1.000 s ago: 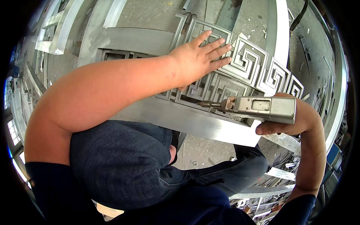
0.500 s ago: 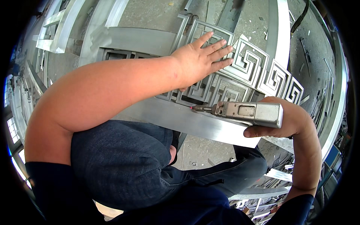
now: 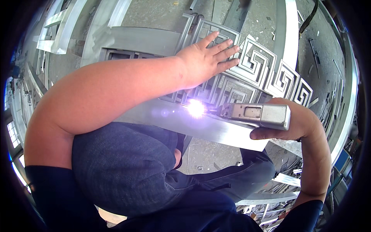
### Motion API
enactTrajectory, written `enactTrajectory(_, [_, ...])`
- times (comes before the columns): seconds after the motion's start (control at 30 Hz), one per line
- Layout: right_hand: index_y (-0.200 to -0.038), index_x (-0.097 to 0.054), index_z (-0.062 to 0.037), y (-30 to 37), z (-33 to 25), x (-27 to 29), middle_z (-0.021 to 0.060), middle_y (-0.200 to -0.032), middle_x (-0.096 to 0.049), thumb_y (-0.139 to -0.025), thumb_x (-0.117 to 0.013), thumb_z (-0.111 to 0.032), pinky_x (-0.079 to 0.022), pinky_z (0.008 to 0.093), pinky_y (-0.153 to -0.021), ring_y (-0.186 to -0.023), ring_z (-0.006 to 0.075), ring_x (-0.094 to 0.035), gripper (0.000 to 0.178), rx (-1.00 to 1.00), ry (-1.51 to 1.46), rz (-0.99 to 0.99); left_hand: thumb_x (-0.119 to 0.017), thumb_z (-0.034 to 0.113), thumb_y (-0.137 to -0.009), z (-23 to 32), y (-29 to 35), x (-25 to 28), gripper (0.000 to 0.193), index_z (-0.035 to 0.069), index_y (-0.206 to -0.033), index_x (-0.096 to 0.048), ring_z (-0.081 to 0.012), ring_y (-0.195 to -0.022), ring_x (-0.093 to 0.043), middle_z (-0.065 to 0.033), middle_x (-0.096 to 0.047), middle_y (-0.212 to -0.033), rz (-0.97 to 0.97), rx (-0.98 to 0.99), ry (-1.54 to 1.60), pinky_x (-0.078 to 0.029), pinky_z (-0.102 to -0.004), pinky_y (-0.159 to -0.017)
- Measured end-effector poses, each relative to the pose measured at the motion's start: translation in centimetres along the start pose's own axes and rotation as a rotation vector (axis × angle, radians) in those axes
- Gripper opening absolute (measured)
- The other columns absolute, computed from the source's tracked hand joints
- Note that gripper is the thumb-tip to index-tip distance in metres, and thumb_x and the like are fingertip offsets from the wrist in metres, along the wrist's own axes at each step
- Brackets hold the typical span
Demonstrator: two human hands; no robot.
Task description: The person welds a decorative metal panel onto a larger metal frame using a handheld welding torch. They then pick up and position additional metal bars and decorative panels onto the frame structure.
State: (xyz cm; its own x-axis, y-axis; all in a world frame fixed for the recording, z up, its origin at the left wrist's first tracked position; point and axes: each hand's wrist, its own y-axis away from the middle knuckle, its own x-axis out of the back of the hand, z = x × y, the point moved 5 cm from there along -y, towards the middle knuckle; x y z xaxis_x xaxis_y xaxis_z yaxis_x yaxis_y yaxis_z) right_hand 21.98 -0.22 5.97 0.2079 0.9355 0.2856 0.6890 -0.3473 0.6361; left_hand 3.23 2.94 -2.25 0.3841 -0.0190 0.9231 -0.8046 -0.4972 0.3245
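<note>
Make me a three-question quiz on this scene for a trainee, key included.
1. True or false: the left hand grips the metal tool.
2. Where does the bright flash show?
A) on the jeans
B) at the tip of the metal tool
C) on the right forearm
3. Fill in: the left hand's fingers are ____ over the patterned grille, not curled.

Key: 1. False; the right hand holds it. 2. B. 3. Spread.
</note>
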Motion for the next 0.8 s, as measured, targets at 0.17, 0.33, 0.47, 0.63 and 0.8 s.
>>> enactTrajectory(0.17, [-0.095,-0.072,-0.0032,0.8,-0.8,0.5,0.0084,-0.072,-0.069,-0.085,-0.081,-0.036,-0.052,0.0323,-0.064,-0.065,0.0208,-0.066,0.036,-0.057,0.051,0.059,-0.054,0.022,-0.096,0.1,-0.1,-0.4,0.081,0.017,-0.163,-0.009,-0.0237,-0.156,-0.013,-0.0088,-0.011,-0.169,0.049,0.008,-0.001,-0.008,-0.0550,-0.125])
enactTrajectory(0.33, [-0.093,-0.072,-0.0026,0.6,-0.5,0.2,0.0087,-0.071,-0.069,-0.086,-0.080,-0.032,-0.051,0.0334,-0.063,-0.064,0.0209,-0.065,0.031,-0.004,-0.051,-0.031,-0.053,0.021,-0.095,0.1,-0.2,-0.4,0.081,0.017,-0.162,-0.009,-0.0243,-0.156,-0.012,-0.0092,-0.010,-0.169,0.048,0.007,0.015,-0.008,-0.0548,-0.125])
enactTrajectory(0.47, [-0.094,-0.071,-0.0022,0.7,-0.4,0.2,0.0087,-0.070,-0.068,-0.086,-0.080,-0.030,-0.050,0.0336,-0.062,-0.062,0.0215,-0.064,0.030,0.037,-0.017,-0.027,-0.054,0.020,-0.095,0.1,-0.2,-0.3,0.082,0.016,-0.162,-0.008,-0.0242,-0.156,-0.011,-0.0095,-0.009,-0.169,0.031,-0.001,0.021,-0.008,-0.0547,-0.125])
enactTrajectory(0.63, [-0.094,-0.071,-0.0020,0.9,-0.2,0.2,0.0085,-0.069,-0.068,-0.086,-0.080,-0.030,-0.050,0.0338,-0.061,-0.061,0.0216,-0.064,0.031,0.043,-0.004,-0.045,-0.054,0.019,-0.094,0.0,-0.1,-0.2,0.082,0.016,-0.162,-0.008,-0.0240,-0.156,-0.011,-0.0094,-0.010,-0.169,0.021,-0.001,0.016,-0.008,-0.0546,-0.125])
enactTrajectory(0.8, [-0.093,-0.072,-0.0023,1.3,0.1,0.3,0.0082,-0.069,-0.068,-0.085,-0.081,-0.030,-0.050,0.0333,-0.062,-0.061,0.0214,-0.064,0.031,0.017,-0.022,-0.027,-0.071,0.038,-0.084,0.0,-0.1,0.3,0.102,0.015,-0.162,-0.008,-0.0247,-0.156,-0.011,-0.0102,-0.010,-0.169,-0.033,-0.017,0.020,-0.008,-0.0544,-0.125])
